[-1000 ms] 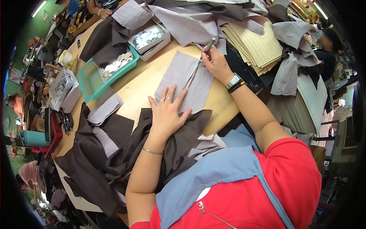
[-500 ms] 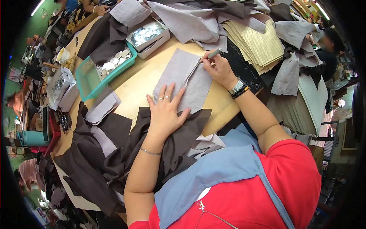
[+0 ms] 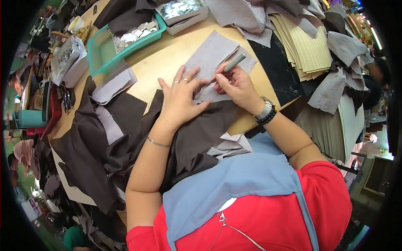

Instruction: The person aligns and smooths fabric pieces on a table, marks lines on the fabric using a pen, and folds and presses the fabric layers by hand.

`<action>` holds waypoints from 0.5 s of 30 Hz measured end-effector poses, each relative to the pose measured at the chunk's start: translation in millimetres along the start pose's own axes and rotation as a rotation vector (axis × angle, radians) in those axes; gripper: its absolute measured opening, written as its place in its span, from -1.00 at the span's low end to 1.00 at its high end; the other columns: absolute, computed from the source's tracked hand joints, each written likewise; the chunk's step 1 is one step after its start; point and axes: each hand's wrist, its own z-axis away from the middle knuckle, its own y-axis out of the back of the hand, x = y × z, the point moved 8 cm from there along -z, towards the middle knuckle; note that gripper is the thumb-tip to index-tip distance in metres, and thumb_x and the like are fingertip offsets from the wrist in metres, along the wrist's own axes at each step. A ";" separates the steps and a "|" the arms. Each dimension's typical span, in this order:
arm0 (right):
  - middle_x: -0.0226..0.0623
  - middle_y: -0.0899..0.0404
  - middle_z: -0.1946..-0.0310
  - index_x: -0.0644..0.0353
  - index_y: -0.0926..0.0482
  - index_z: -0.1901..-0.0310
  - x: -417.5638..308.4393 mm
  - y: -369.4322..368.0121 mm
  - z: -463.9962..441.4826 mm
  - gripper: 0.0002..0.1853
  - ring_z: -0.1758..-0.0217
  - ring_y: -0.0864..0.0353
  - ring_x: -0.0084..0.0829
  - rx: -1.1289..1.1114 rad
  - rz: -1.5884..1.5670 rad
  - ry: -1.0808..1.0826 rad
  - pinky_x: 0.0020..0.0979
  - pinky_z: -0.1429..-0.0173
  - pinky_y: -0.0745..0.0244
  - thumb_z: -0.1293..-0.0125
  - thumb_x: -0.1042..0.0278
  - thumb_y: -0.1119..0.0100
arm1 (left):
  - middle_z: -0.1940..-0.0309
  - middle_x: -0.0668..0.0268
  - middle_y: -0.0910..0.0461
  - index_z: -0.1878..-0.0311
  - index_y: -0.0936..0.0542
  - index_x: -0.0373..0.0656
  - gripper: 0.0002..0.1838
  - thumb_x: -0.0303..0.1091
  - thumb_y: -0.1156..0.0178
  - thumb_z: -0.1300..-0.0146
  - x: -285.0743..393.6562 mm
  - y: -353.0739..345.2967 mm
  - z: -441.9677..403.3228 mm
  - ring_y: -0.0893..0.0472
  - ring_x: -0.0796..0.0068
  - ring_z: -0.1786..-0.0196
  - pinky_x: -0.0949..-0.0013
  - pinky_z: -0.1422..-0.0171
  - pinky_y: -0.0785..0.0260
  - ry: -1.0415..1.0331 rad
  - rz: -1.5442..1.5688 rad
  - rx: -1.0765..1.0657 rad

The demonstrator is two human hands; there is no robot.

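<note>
Grey cloth [image 3: 213, 50] lies slack beneath the fingers

The grey cloth lies on the table [image 3: 163, 58], under the left fingertips and reaching away beyond both hands. It looks light, soft and easily creased, unlikely to break but likely to ruck or slide if pushed. Flat fingertips suit holding it down; for lifting, its free far edge, beyond the fingers, seems the best grip. The left hand [image 3: 181, 94] has its fingers spread apart, pressed flat. The right hand [image 3: 239, 88] has thumb and fingertips clamped on a pen [image 3: 235, 62], which looks slim, light and stiff, its thick end rising above the knuckles.

Behind the left fingers, under the palm and wrist, spreads a limp dark cloth [image 3: 209, 119]. Farther out, left of the left fingers, is a folded scrap [image 3: 115, 83]; beyond it, a basket [image 3: 98, 69].

The pen's tip is hard to make out by the left fingers. The hands hide the grey cloth's near part, so its layers and any marks there cannot be told.
</note>
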 end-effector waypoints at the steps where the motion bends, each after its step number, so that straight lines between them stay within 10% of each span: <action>1: -0.41 -0.61 0.23 0.21 -0.43 0.00 5.5 -1.6 1.4 -0.84 0.30 -0.64 -0.67 0.007 -0.030 -0.038 -0.57 0.23 -0.61 -0.47 0.43 -0.13 | -0.46 0.39 -0.34 -0.13 -0.62 0.16 -0.43 -0.13 -0.49 0.04 -1.6 -1.0 -0.2 -0.07 0.05 -0.61 -0.72 -0.38 0.32 0.007 0.023 0.006; 15: -0.42 -0.61 0.29 0.25 -0.48 0.03 9.0 -5.3 1.3 -0.86 0.29 -0.60 -0.68 0.009 0.000 -0.071 -0.58 0.23 -0.54 -0.45 0.45 -0.15 | -0.46 0.41 -0.34 -0.10 -0.62 0.11 -0.44 -0.15 -0.49 0.06 -4.4 -1.6 -0.9 -0.08 0.08 -0.61 -0.72 -0.38 0.36 0.030 0.066 0.010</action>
